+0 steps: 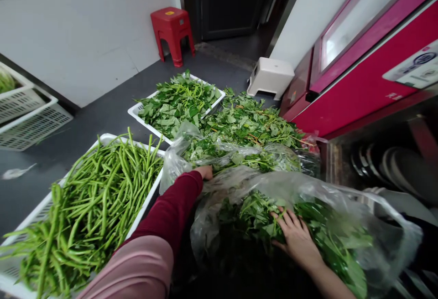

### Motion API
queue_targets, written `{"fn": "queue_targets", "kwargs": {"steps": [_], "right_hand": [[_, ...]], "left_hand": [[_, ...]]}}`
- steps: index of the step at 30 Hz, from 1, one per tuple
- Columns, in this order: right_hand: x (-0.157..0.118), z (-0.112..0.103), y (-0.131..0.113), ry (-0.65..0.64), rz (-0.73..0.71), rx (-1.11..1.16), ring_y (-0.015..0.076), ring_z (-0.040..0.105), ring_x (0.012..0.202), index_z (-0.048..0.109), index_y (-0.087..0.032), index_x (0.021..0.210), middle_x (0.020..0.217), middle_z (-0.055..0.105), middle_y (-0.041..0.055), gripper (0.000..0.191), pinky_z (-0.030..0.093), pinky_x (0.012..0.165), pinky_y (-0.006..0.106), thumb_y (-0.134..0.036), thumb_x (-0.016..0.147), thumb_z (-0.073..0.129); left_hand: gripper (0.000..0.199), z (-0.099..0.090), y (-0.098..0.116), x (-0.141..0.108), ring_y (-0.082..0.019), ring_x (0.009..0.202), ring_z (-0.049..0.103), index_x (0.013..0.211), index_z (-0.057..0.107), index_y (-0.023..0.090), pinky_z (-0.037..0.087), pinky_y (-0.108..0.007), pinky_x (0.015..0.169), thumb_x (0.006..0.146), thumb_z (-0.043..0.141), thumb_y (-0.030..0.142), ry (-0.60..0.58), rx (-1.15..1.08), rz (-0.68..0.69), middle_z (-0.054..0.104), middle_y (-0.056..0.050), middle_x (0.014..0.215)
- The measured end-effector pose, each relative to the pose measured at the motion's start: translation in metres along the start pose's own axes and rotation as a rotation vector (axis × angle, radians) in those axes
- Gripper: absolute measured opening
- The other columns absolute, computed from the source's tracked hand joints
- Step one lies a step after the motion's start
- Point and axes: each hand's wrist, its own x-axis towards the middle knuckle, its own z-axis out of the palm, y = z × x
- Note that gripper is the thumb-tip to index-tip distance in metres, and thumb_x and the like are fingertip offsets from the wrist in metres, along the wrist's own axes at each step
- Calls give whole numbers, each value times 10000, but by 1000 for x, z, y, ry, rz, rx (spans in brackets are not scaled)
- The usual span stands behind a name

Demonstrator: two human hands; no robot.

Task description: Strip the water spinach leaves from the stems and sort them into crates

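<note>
A clear plastic bag lies open in front of me with leafy greens inside. My right hand rests on these greens, its fingers spread. Beyond it, a second clear bag holds more leafy stems. My left hand is at the near edge of that bag, fingers mostly hidden, so its grip is unclear. To the left, a white basket is full of long green stems. Farther off, a white tray bears leafy greens, beside a loose leafy heap.
A red stool stands by the wall, and a low white stool near the doorway. A pink cabinet fills the right side, with plates below. White baskets stand at the left edge.
</note>
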Motion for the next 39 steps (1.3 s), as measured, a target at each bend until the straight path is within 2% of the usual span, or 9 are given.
{"fn": "queue_targets", "kwargs": {"steps": [4,8,14,17,21,24,29,34,39], "right_hand": [[0,-3,-1,-22,-2,34,306,238,1287,381,-308,1318,1404,318,33,697,237,1003,498,-463,678,609],[3,-13,-3,-102,37,71,300,207,1304,379,-308,1320,1415,296,31,705,183,1030,501,-424,664,609],[-1,-85,-25,-323,52,153,318,116,1325,328,-318,1346,1453,193,42,883,132,1050,512,-268,538,681],[-5,-140,-50,-207,11,226,330,278,1273,482,-271,1255,1400,319,76,678,231,1025,493,-265,600,655],[35,-184,-78,-101,87,611,254,623,778,645,-218,932,854,667,81,281,464,758,413,-406,780,502],[101,-180,-84,19,295,1331,154,600,600,582,-231,992,794,646,8,315,489,580,294,-361,707,608],[178,-151,-88,265,578,2157,154,608,796,603,-193,800,822,660,3,261,506,669,264,-319,598,710],[179,-157,-78,525,513,2350,124,602,764,615,-203,786,779,657,-51,219,505,754,268,-155,578,663],[155,-233,-43,844,138,2271,107,597,772,599,-214,779,801,633,-42,152,484,829,279,-130,663,549]], "left_hand": [[257,-1,16,-23,-261,925,598,963,624,126,466,-347,776,718,574,186,192,3,-36,637,-150,968],[357,-31,20,-45,-254,1008,557,1110,547,174,433,-353,840,762,467,184,433,-35,-40,571,-138,1109],[326,-84,21,-55,-203,887,596,1030,605,203,440,-275,795,709,547,220,543,-152,42,645,-74,946],[345,-90,28,-54,-164,805,605,1008,621,198,447,-224,745,665,607,230,540,-239,144,664,-26,880],[352,-87,37,-58,-133,716,600,1016,618,157,455,-199,688,670,617,228,526,-335,242,663,-3,825],[333,-75,44,-70,-143,752,599,1025,606,150,456,-215,717,697,588,209,556,-362,268,660,-17,867],[383,-32,62,-93,-195,1024,524,1141,525,182,414,-277,877,762,525,246,670,-289,308,563,-70,1118],[783,-4,64,-95,-259,1188,389,1343,260,153,358,-361,969,691,628,385,703,-135,511,358,-132,1338],[911,-15,26,-91,-296,1234,350,1346,279,178,326,-408,985,571,735,321,636,-169,355,345,-143,1369]]}}
